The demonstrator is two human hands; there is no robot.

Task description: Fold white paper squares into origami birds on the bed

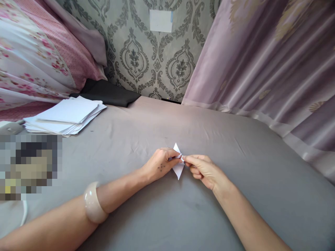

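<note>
Two hands, one folded white paper (178,171) between them. Paper sits roughly mid-bed, just above the grey sheet (157,219); can't tell if it touches. Two sharp tips show: one points away from the person, one back toward the person. Long axis runs tip to tip, near to far, almost straight up the view, the near end slightly to the right. Middle is pinched narrow and mostly covered by fingers, so the folds there can't be read.

Left hand (159,164): nearly closed, thumb and forefinger gripping the paper's middle from the left. Cluster of small dark marks on its back. One pale, glossy bangle (92,204) around the left forearm.

Right hand (205,170): thumb and forefinger pinched together on a small bit at the paper's right side, other fingers curled under. The two sets of fingertips are very close; can't tell if they touch.

Rest: one stack (66,111) of white sheets, far left, edges uneven, sheet count not readable. One black cloth (112,92) just behind it. One floral cloth (31,59) hanging at left, one purple curtain (251,62) at right. One patterned wall (134,59) at back, one white card (160,21) on it. One white cord (25,212) at left edge, below one pixelated patch (34,164); contents unreadable.
</note>
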